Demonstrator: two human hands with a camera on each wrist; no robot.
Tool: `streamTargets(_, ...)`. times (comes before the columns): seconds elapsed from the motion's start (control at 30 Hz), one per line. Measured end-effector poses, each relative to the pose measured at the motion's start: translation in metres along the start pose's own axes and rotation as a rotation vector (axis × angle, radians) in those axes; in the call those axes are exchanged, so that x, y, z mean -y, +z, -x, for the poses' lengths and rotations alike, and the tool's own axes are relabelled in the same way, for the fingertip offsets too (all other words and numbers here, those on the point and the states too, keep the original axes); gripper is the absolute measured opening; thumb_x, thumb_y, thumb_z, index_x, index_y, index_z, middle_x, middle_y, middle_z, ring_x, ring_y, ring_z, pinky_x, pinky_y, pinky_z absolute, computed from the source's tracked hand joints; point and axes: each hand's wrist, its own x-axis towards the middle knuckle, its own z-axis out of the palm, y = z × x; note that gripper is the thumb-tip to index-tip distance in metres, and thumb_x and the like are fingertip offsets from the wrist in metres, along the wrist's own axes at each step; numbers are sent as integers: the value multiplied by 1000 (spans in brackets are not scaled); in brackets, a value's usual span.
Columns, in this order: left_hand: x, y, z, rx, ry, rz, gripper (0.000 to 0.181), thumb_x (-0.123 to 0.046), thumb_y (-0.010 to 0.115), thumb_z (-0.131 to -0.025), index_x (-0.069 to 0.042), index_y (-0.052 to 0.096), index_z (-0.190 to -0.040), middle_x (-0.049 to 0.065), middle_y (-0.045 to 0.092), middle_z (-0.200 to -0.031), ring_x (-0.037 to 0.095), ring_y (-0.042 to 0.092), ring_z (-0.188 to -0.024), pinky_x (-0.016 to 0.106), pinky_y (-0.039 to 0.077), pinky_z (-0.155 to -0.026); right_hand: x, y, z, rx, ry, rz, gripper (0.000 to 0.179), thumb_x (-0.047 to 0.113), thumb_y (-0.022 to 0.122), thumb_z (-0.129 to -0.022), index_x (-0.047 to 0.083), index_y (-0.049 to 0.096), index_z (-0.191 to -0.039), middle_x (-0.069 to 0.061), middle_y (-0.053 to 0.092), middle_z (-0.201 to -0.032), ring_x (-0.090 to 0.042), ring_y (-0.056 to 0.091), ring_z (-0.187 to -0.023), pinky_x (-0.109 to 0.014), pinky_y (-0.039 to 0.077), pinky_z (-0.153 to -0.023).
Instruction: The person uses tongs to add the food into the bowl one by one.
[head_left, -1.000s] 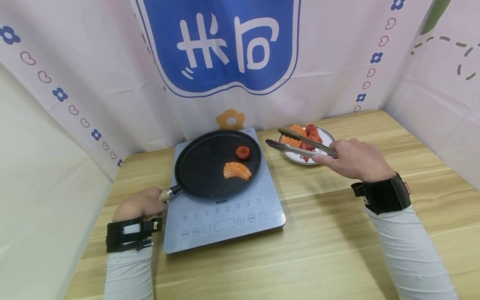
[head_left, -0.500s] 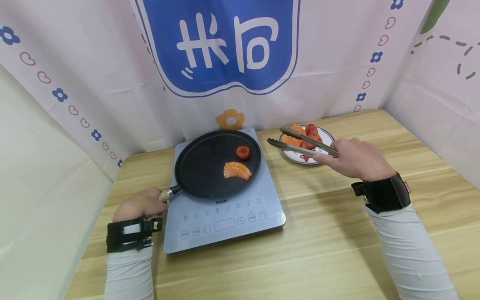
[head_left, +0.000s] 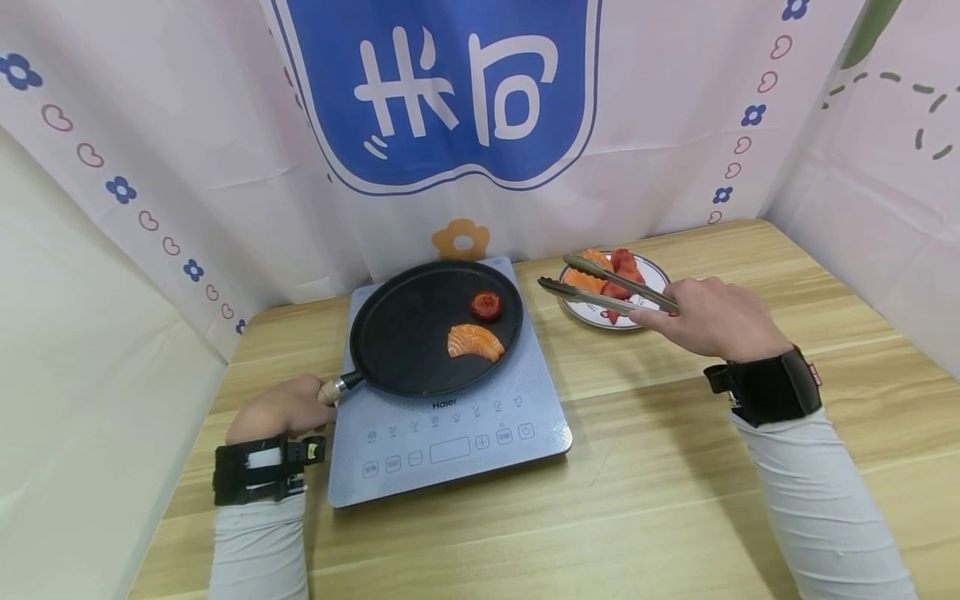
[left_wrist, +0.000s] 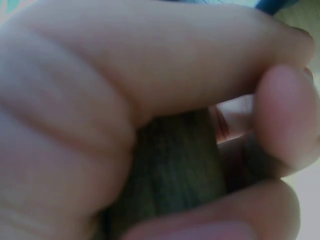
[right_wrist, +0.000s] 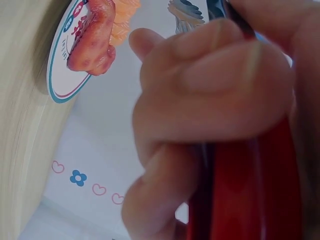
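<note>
In the head view my left hand [head_left: 277, 408] grips the wooden handle [head_left: 330, 392] of a black frying pan [head_left: 405, 333]. The left wrist view shows fingers and thumb curled around that handle [left_wrist: 175, 165]. Inside the pan lie a salmon slice [head_left: 474, 342] and a red tomato half [head_left: 486, 306]. My right hand [head_left: 712, 317] holds metal tongs [head_left: 630, 286] by their red handle [right_wrist: 255, 190]. The tong arms stand apart above a white plate [head_left: 600, 319], with nothing visibly pinched. On the plate are salmon pieces [head_left: 583, 281] and a reddish-brown chicken wing [right_wrist: 95, 50].
A grey induction cooktop [head_left: 450, 479] carries the pan, its control panel toward me. Both stand on a wooden table [head_left: 637, 500], the plate to the cooktop's right. A printed cloth [head_left: 225, 167] hangs behind the table.
The tongs' tips have shifted slightly to the right over the plate. My left hand, the pan and the food in it have stayed put.
</note>
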Motion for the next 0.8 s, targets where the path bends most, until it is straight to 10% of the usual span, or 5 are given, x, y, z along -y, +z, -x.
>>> streamTargets(0.8, 0, 0, -1, 0, -7, 0, 28, -12, 60, -92, -17, 45, -68, -5, 48, -61, 11, 47, -54, 25, 41, -53, -3, 4, -2, -5, 28, 7, 60, 69, 56, -97, 10, 60, -85, -5, 54, -71, -24, 55, -68, -37, 37, -55)
